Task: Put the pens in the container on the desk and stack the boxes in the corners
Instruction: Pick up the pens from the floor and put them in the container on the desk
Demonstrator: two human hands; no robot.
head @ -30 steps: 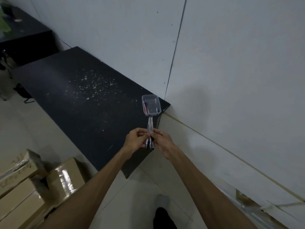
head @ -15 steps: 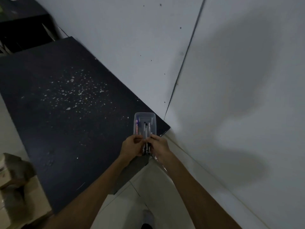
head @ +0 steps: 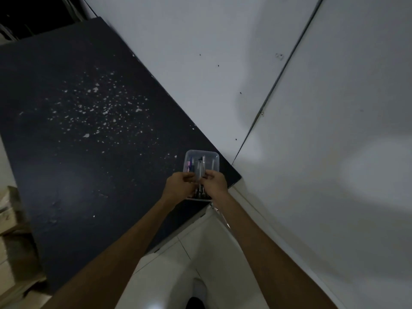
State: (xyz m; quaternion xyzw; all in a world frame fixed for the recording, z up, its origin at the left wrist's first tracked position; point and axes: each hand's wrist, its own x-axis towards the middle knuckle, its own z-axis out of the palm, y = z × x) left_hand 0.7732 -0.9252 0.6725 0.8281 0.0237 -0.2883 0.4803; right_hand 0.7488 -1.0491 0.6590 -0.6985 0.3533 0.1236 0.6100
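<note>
The pens [head: 200, 175] are pinched as a small bundle between the left hand [head: 180, 185] and the right hand [head: 215, 183], just below the centre of the frame, with both sets of fingers closed around the shafts and the upper ends pointed into the container [head: 201, 166]. The clear container is seen directly behind the hands, near the lower right corner of the dark desk [head: 84, 139], close to the wall [head: 200, 63]; a few pens appear to lie in it already, though their number cannot be told. Several risks can be judged from here. If the bundle is released while tilted, the lower ends could be left over the near rim, and pens could be tipped out onto the floor [head: 200, 253] past the desk edge. The light container could also be nudged toward that edge by the hands, since it is set so near the corner. The cardboard boxes [head: 11, 230], seen at the lower left of the frame, are not yet dealt with.
</note>
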